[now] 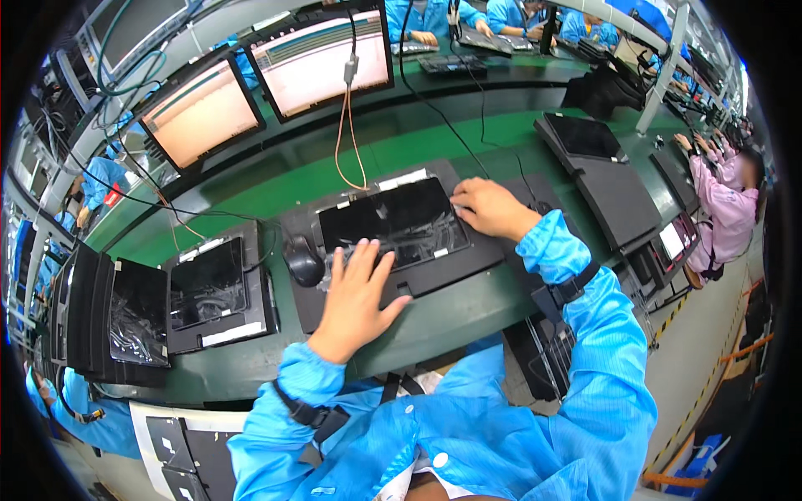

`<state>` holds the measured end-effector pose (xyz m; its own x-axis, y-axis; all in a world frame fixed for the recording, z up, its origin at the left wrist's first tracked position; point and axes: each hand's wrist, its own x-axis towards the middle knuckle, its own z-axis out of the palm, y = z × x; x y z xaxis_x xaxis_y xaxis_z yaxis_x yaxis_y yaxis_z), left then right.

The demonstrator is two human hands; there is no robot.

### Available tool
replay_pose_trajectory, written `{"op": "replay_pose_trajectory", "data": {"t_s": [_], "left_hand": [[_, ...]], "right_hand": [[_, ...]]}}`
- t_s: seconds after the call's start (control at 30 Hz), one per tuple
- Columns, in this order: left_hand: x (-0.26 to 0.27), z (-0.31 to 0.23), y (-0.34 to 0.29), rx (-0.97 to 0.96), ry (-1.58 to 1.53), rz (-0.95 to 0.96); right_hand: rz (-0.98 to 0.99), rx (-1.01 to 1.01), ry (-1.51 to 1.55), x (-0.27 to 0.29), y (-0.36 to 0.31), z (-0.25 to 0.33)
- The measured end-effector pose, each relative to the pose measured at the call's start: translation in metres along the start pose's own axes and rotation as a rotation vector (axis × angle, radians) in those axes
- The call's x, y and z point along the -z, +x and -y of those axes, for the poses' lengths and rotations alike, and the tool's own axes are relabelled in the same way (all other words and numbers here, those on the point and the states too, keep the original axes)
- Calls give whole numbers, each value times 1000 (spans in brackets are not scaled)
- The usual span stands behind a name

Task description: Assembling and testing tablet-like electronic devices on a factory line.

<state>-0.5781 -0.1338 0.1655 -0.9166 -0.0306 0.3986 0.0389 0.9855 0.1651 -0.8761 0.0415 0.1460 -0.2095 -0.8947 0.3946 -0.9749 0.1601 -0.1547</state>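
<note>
Black screen panel [401, 219] has open left hand [355, 305] at its corner, right hand [493, 209] at its edge, grip unclear.

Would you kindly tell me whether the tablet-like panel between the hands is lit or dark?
Dark: the tablet-like panel shows a black surface with pale reflections, while the larger monitor beyond it glows.

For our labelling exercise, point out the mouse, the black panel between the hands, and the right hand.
Mouse [303, 261]: head view, top shell.
Black panel [397, 221]: head view, screen middle.
Right hand [494, 209]: head view, back of hand.
</note>
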Motion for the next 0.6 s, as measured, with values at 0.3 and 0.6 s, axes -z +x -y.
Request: {"op": "replay_pose_trajectory", "data": {"t_s": [0.3, 0.6], "left_hand": [[-32, -12, 22, 59, 24, -136], [67, 2, -80, 117, -390, -848]], "right_hand": [[133, -106, 110, 93, -7, 52], [-264, -38, 140, 147, -29, 118]]}}
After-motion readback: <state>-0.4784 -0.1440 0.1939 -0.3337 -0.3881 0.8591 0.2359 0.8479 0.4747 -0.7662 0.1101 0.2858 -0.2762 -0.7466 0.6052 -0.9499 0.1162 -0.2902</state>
